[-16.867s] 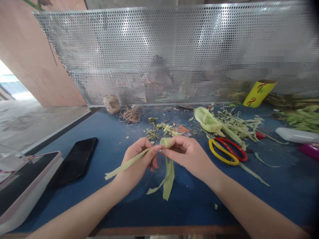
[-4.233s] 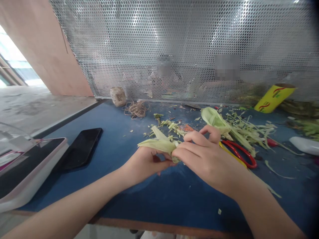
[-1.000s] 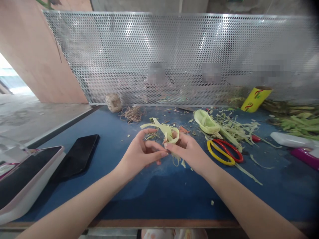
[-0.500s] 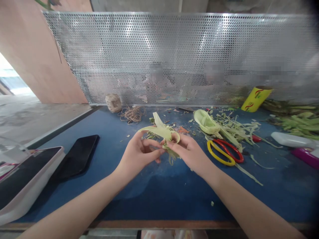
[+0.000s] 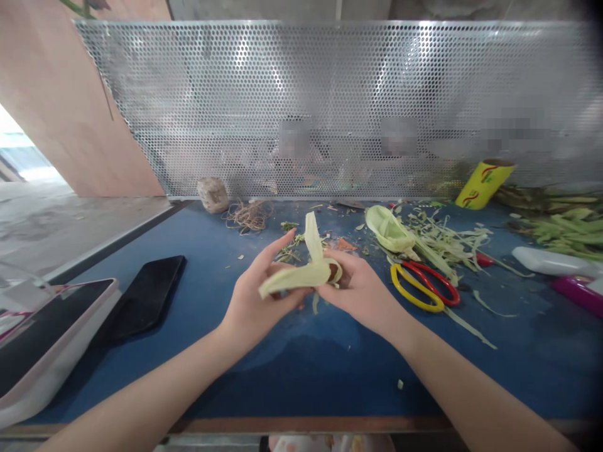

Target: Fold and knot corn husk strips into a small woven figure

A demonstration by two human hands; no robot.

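Observation:
Pale green strips of corn husk point(image 5: 301, 276) are bent round each other between my two hands, with a small brown patch showing in the fold. My right hand point(image 5: 360, 285) pinches the folded end between thumb and fingers. At the other side, my left hand point(image 5: 254, 295) has its thumb and lower fingers at the base of the husk, its index finger raised and apart. One strip stands upright; another lies across my left palm and hides part of those fingers. Scissors point(image 5: 417, 287) with one yellow and one red handle lie right of my right hand.
Husk scraps point(image 5: 452, 242) and a cupped husk point(image 5: 389, 229) lie behind the scissors. Twine point(image 5: 249, 216), a phone point(image 5: 148, 292) and a pale-cased device point(image 5: 61, 339) are on the left. A yellow roll point(image 5: 485, 184) stands before the perforated metal screen point(image 5: 330, 88).
The husk has turned: one strip swung down toward me over my left palm, the other now points straight up. My left hand has opened somewhat, its index finger lifting.

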